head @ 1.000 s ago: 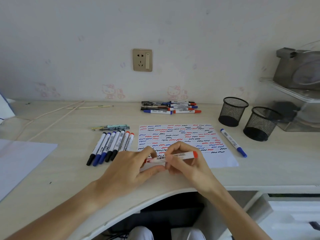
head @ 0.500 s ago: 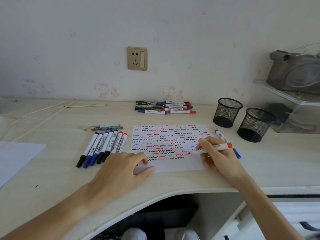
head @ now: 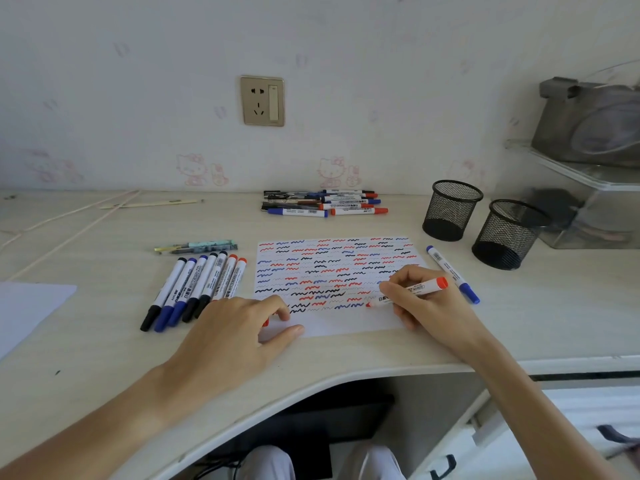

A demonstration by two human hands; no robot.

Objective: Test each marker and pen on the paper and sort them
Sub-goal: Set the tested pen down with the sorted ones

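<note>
A white paper (head: 346,327) covered in red, blue and black squiggles lies in the middle of the desk. My right hand (head: 429,306) grips an uncapped red marker (head: 422,288), and its tip touches the paper near the lowest squiggle row. My left hand (head: 228,334) rests on the paper's lower left corner, its fingers curled round the marker's red cap (head: 265,322), which barely shows. Several capped markers (head: 197,285) lie in a row left of the paper. A pile of markers and pens (head: 325,204) sits by the wall. One blue marker (head: 450,271) lies right of the paper.
Two black mesh cups (head: 450,211) (head: 507,233) stand at the right, both looking empty. Two slim pens (head: 201,245) lie above the marker row. A white sheet (head: 31,306) lies at the far left. A clear shelf unit (head: 588,202) stands far right.
My hands pulled the red marker and its cap apart. My right hand carried the marker right and brought its tip to the paper; my left hand settled on the paper's corner with the cap.
</note>
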